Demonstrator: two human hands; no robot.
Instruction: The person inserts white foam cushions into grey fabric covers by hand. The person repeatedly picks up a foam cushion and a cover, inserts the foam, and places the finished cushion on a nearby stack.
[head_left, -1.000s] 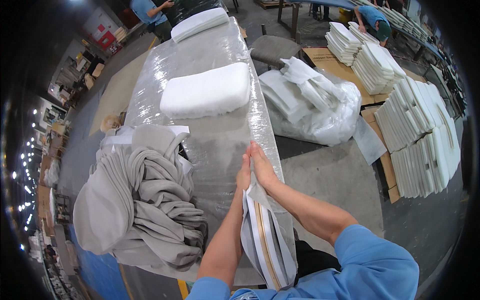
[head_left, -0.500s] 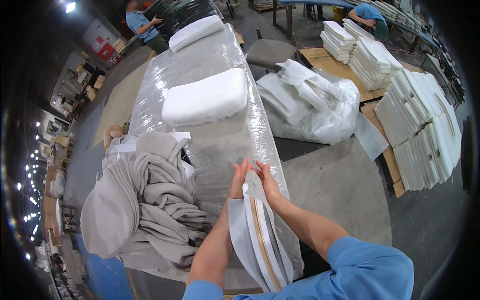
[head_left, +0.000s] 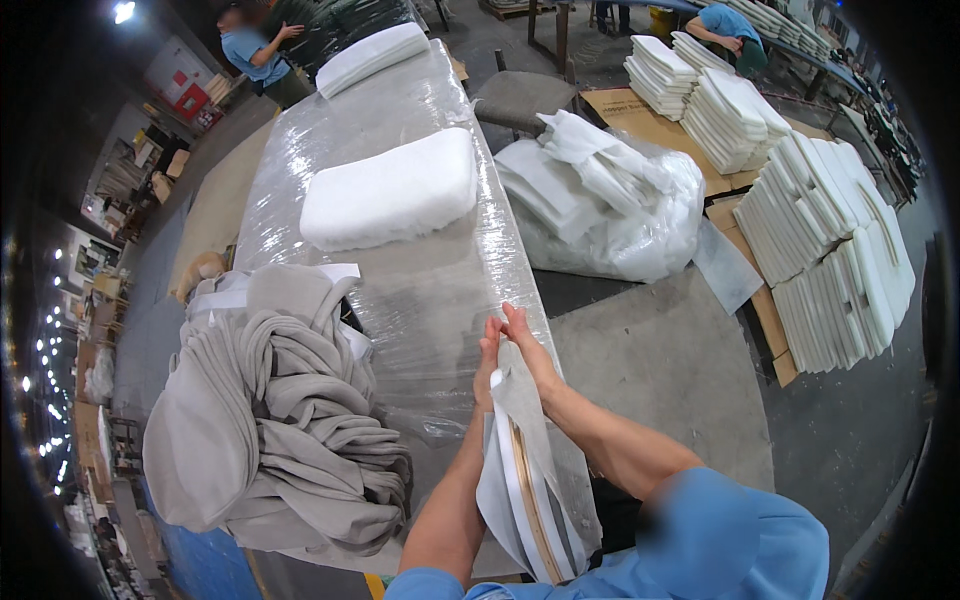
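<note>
A grey fabric cover (head_left: 520,393) with white edging and a tan zipper-like strip (head_left: 531,490) stretches from my hands back toward my body, between my forearms. My left hand (head_left: 487,357) lies along the left side of its far end, fingers straight and stretched forward. On the opposite side is my right hand (head_left: 528,348), also with straight fingers, palm turned toward the left one. The two hands flank the cover's tip, and their fingertips nearly meet beyond it. What lies between the palms is partly hidden.
Left of my arms, a heap of grey covers (head_left: 290,410) lies on the plastic-wrapped table (head_left: 400,290). Farther along are a white padding block (head_left: 390,190) and another white pad (head_left: 372,58). At right stand a plastic bag of white pieces (head_left: 610,200) and stacked white pads (head_left: 830,250). Two people work beyond.
The hands have come closer together around the cover's tip, with fingers pointing more forward. The grey fabric now covers more of the strip's far end. The view has shifted slightly.
</note>
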